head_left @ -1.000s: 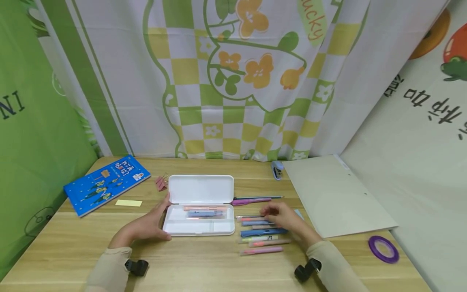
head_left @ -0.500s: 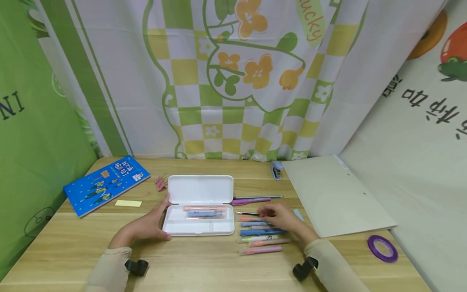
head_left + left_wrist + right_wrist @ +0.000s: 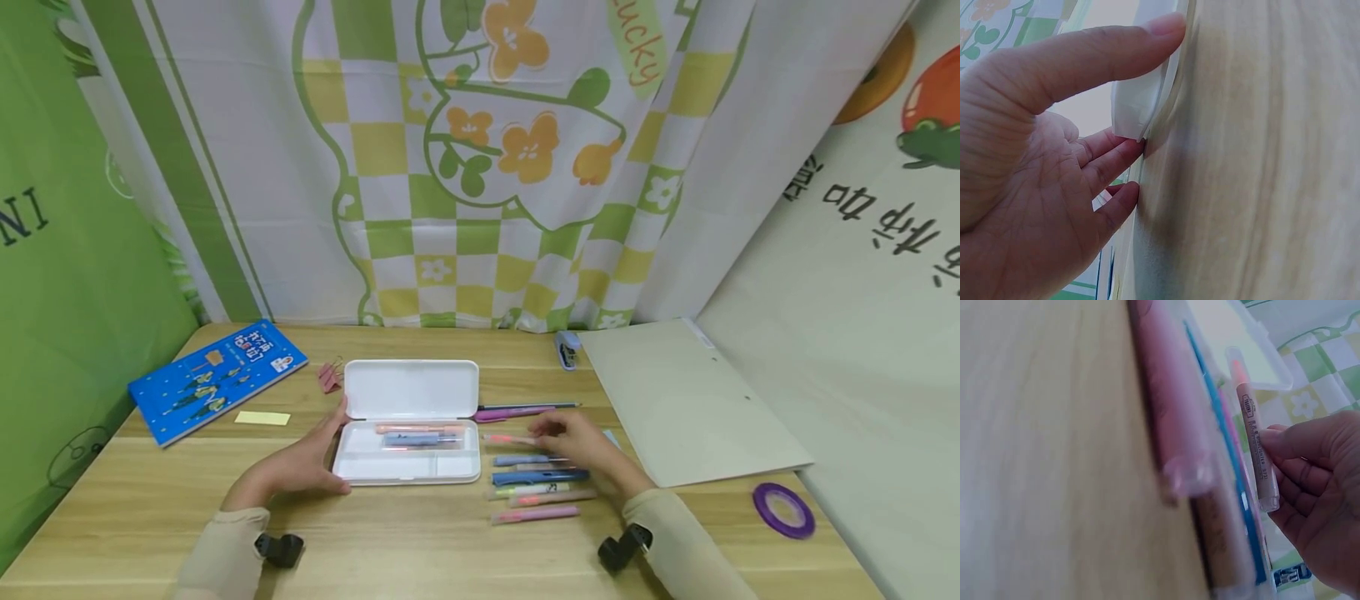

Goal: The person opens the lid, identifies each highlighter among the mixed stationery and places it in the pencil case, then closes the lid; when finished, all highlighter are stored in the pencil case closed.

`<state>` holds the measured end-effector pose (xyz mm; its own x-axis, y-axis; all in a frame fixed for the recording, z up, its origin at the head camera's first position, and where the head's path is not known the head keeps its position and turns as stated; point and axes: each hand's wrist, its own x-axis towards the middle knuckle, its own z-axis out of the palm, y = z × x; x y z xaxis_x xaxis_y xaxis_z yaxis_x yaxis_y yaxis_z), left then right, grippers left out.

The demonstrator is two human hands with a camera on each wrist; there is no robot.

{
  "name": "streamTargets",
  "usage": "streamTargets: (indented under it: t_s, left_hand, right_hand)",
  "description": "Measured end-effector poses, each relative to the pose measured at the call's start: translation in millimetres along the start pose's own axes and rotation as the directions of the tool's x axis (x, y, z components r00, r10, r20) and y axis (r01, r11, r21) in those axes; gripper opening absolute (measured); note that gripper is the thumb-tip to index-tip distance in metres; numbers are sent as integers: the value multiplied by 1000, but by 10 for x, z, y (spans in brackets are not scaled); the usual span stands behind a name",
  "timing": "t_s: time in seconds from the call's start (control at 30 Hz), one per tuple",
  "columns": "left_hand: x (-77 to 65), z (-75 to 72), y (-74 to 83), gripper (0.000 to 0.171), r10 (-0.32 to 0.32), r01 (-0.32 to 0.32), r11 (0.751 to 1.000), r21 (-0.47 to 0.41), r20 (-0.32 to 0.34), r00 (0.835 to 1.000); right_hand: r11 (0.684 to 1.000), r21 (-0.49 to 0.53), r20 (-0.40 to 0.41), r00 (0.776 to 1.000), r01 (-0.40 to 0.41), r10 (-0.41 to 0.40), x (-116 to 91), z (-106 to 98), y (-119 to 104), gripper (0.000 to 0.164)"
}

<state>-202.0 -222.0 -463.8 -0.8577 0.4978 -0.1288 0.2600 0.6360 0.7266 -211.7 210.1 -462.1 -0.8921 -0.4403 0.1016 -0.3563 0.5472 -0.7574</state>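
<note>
Got coral-tipped highlighter (image 3: pixel 1252 428) pinched in right hand (image 3: pixel 581 442), just right of open white case (image 3: pixel 382 467). Half second ago it lay in row, now it's up, so that one's picked out; blue pen (image 3: pixel 540 477) and pink marker (image 3: pixel 540 514) still lie nearer. Left hand (image 3: pixel 303 462) spread wide, touching case's left end. Can't really tell what's behind right fingers.

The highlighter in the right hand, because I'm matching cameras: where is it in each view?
Head: highlighter low, just right of center, held by the right hand.
Left wrist: not in it.
Right wrist: right of center, pink end up.
Shared landmark: white case, all three.
</note>
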Motion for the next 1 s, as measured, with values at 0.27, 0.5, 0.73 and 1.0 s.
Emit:
streamTargets:
  t_s: [0.27,0.5,0.73,1.0]
  left_hand:
    - [-9,-8,6,127,19,-19,1000,6,-11,1000]
    - [1,-1,5,127,10,-10,1000,6,-3,1000]
    - [-4,6,23,128,6,-6,1000,-2,-3,1000]
    - [-1,1,3,127,14,-14,1000,5,-5,1000]
  right_hand:
    - [993,115,12,999,27,-29,124,165,-218,16]
    - [984,141,69,990,109,-119,322,541,-522,13]
    - [987,118,130,984,110,-125,559,922,-871,8]
    - [981,64,148,970,185,-192,753,1241,-1043,6]
